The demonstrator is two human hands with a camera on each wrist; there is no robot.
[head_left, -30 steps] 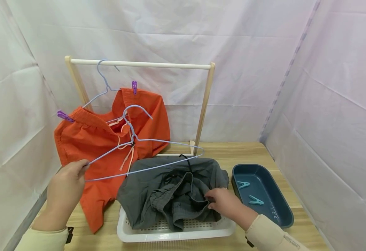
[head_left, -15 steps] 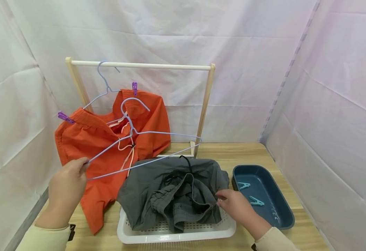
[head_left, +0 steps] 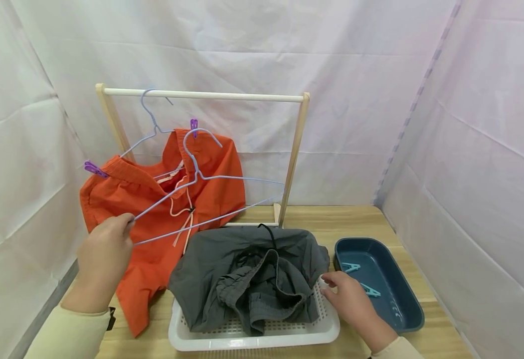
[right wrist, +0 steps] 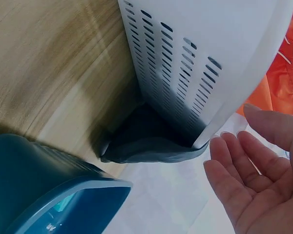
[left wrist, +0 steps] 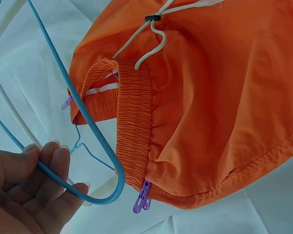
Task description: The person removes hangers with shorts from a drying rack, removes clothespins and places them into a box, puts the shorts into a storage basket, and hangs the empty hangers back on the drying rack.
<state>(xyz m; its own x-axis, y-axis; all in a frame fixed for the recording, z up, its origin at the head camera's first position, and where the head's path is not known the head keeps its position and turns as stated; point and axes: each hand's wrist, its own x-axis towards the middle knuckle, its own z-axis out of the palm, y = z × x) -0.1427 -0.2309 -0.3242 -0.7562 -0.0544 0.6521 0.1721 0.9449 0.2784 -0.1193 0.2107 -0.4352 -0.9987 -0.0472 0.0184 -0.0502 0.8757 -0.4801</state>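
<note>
My left hand [head_left: 104, 259] pinches the left end of a light blue wire hanger [head_left: 196, 168], held up in front of orange shorts. The left wrist view shows the thumb and fingers on the hanger's curved end. Dark grey shorts [head_left: 208, 274] with a black drawcord lie bunched in a white perforated basket [head_left: 253, 344]. My right hand [head_left: 349, 299] is at the basket's right rim, its fingers loosely bent with nothing held. In the right wrist view these fingers are beside the basket's edge, close to the grey cloth hanging over it; contact cannot be told.
Orange shorts [head_left: 122, 192] hang from another blue hanger by purple clothespins [head_left: 94, 168] on a wooden rack [head_left: 217, 94] at the back left. To the right stands a dark blue tray [head_left: 405, 294] holding two light blue clothespins [head_left: 350, 267]. White cloth walls surround the table.
My right hand has let go of the grey shorts' waistband and moved right to the basket's rim. The left hand has lifted the hanger and shifted slightly right.
</note>
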